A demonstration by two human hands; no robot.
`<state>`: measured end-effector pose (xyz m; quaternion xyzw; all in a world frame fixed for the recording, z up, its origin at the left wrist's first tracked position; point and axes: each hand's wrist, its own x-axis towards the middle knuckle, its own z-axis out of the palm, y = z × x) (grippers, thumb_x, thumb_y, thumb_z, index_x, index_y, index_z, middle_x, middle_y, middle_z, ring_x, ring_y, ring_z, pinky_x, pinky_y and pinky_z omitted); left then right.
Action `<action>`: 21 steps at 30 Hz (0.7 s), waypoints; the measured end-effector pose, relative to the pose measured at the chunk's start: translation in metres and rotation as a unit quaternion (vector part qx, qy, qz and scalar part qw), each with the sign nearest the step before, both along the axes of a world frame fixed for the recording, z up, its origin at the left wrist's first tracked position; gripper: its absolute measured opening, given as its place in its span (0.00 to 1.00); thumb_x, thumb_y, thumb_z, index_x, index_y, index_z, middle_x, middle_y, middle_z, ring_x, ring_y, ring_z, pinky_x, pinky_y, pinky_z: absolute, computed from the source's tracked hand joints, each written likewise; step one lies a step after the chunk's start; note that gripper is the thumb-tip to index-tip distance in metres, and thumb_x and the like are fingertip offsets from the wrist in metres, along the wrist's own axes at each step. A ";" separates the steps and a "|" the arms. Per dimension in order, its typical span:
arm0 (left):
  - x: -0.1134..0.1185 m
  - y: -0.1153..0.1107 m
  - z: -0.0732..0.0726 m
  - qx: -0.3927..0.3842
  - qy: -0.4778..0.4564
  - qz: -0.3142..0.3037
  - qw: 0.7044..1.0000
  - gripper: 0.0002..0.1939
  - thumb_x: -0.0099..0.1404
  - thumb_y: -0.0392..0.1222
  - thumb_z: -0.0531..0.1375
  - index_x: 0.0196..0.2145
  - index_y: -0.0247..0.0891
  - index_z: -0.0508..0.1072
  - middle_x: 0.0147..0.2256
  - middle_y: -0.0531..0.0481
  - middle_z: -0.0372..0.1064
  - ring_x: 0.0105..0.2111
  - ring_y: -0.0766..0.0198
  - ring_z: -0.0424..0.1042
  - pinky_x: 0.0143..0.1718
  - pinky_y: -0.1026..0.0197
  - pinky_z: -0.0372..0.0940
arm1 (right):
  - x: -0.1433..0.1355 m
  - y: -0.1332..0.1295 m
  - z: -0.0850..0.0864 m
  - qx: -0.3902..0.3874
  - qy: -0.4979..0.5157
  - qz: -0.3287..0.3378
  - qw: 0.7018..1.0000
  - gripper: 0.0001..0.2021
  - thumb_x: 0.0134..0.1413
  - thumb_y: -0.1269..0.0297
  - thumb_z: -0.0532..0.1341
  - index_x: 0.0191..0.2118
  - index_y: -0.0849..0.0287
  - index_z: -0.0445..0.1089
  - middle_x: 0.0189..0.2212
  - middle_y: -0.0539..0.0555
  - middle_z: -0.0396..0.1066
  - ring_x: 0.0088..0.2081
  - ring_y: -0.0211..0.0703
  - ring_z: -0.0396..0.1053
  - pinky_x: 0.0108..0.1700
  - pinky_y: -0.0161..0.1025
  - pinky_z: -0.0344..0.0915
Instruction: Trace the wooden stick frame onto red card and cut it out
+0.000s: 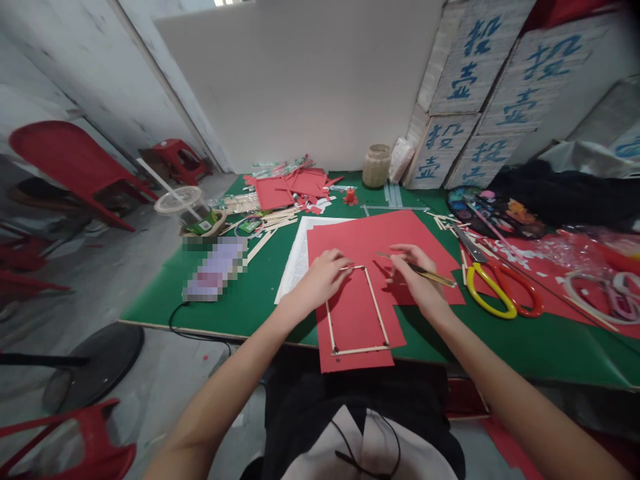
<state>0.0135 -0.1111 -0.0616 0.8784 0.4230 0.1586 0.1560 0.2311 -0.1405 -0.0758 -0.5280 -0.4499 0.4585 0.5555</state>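
L hand (323,275), fingers close tog., covers the far L corner of the stick frame (376,307) on red paper (377,237), prob. steadying it; R hand (419,280), just to the R, has fingers clamped on a thin tool (434,275). Any shift of the frame would call for even support at its corners (judged). Far L corner hidden; L grip & tool type can't be told.

Red paper (360,233), scissors (487,287) and a paint palette (500,210) are crowding a green tabletop (240,307), suggesting a craft workspace.
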 end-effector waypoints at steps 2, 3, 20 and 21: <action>0.010 0.000 -0.001 0.011 0.048 -0.013 0.999 0.15 0.74 0.38 0.50 0.51 0.37 0.72 0.45 0.42 0.67 0.46 0.54 0.66 0.49 0.52 0.63 | -0.004 0.003 -0.008 0.011 -0.020 0.020 1.000 0.20 0.52 0.49 0.64 0.46 0.57 0.70 0.31 0.52 0.74 0.29 0.42 0.74 0.34 0.43 0.77; 0.014 0.000 -0.002 0.017 0.072 -0.009 0.997 0.15 0.74 0.38 0.49 0.51 0.37 0.73 0.44 0.42 0.67 0.45 0.54 0.66 0.47 0.52 0.63 | -0.005 0.004 -0.011 0.016 -0.040 0.036 0.998 0.19 0.54 0.51 0.63 0.47 0.58 0.71 0.34 0.55 0.76 0.31 0.44 0.76 0.36 0.45 0.77; 0.025 0.001 -0.009 0.045 0.146 0.009 0.988 0.19 0.75 0.35 0.45 0.55 0.36 0.70 0.47 0.40 0.65 0.44 0.52 0.63 0.43 0.53 0.60 | -0.018 0.008 -0.017 0.157 -0.339 0.037 0.927 0.10 0.61 0.60 0.56 0.37 0.57 0.73 0.31 0.56 0.78 0.30 0.45 0.75 0.34 0.39 0.67; 0.026 0.001 -0.010 0.044 0.142 0.010 0.989 0.19 0.75 0.35 0.45 0.55 0.36 0.70 0.46 0.40 0.65 0.44 0.52 0.63 0.43 0.53 0.60 | -0.018 0.008 -0.017 0.159 -0.341 0.037 0.926 0.10 0.61 0.60 0.56 0.36 0.57 0.73 0.31 0.56 0.78 0.30 0.45 0.75 0.34 0.39 0.67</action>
